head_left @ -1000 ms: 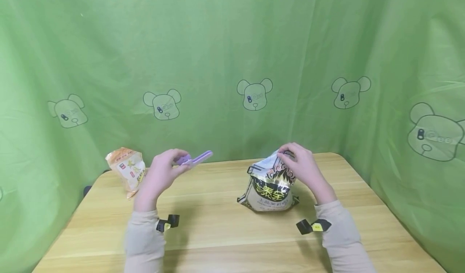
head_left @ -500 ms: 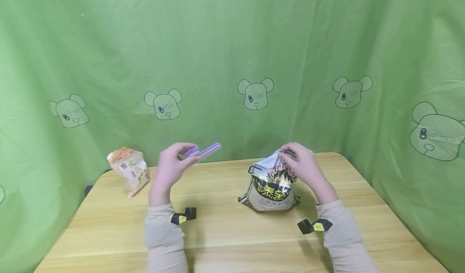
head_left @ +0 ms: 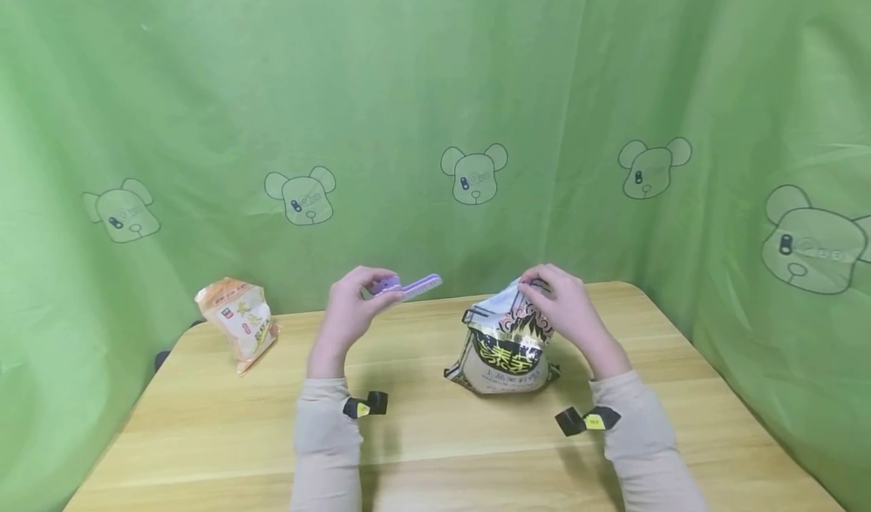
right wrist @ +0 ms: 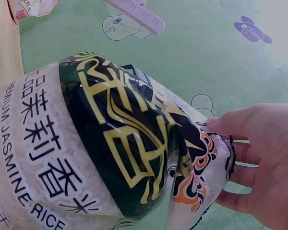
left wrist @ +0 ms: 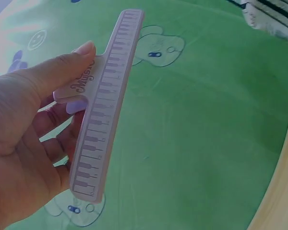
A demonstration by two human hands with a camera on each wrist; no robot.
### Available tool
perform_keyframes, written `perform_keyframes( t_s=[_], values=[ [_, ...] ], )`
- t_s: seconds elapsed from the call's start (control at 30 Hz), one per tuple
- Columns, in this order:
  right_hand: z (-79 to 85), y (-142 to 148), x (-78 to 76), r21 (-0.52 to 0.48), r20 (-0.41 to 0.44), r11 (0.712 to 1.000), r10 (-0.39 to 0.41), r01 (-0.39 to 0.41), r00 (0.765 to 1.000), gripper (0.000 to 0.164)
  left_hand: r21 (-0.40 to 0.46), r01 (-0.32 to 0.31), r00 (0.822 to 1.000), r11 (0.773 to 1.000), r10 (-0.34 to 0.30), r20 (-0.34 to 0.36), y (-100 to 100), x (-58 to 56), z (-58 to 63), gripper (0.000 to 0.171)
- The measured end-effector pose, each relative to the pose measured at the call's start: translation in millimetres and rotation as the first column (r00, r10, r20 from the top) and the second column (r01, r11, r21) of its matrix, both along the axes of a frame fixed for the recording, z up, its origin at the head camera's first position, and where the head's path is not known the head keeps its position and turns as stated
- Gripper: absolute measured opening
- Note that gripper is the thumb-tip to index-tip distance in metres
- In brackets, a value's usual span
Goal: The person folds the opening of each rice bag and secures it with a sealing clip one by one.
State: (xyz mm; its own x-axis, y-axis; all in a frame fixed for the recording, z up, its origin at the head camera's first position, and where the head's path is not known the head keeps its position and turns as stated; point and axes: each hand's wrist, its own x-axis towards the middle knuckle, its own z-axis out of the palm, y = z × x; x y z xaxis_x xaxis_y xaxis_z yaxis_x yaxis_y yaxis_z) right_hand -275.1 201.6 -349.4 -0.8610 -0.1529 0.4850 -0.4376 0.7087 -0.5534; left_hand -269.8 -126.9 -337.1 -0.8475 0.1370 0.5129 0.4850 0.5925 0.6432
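Observation:
My left hand [head_left: 354, 305] pinches a lilac bag clip [left wrist: 105, 110] by its tab, thumb on one side and fingers behind. The clip's long bar has a piano-key pattern, seen in the left wrist view. It is held in the air, left of a bag of jasmine rice [head_left: 506, 368] and apart from it. That bag stands on the table with its top folded over to the right. With thumb and fingers, my right hand [head_left: 561, 300] grips the bag's top corner [right wrist: 216, 158]. Rice grains show through the clear part of the bag [right wrist: 62, 139].
An orange and white snack-like packet [head_left: 241, 323] stands tilted at the table's back left. The wooden table [head_left: 422, 451] ends at a green curtain [head_left: 381, 119] printed with bear heads. A camera is strapped to each wrist.
My left hand has moved right with the bag clip, closer to the rice bag. The right hand keeps its grip on the bag's top, nearly still.

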Motion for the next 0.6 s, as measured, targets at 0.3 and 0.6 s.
perform_keyframes(
  t_s=[0.3, 0.6],
  values=[
    [-0.5, 0.7, -0.6, 0.001, -0.012, 1.0, 0.002, -0.002, 1.0, 0.018, -0.004, 0.017, 0.999, 1.0, -0.016, 0.031, 13.6, -1.2, -1.7, 0.033],
    [1.0, -0.4, 0.8, -0.001, -0.011, 1.0, 0.007, -0.007, 1.0, 0.017, 0.012, 0.05, 0.993, 0.999, -0.051, 0.102, 21.9, 0.1, -3.1, 0.032]
  ],
)
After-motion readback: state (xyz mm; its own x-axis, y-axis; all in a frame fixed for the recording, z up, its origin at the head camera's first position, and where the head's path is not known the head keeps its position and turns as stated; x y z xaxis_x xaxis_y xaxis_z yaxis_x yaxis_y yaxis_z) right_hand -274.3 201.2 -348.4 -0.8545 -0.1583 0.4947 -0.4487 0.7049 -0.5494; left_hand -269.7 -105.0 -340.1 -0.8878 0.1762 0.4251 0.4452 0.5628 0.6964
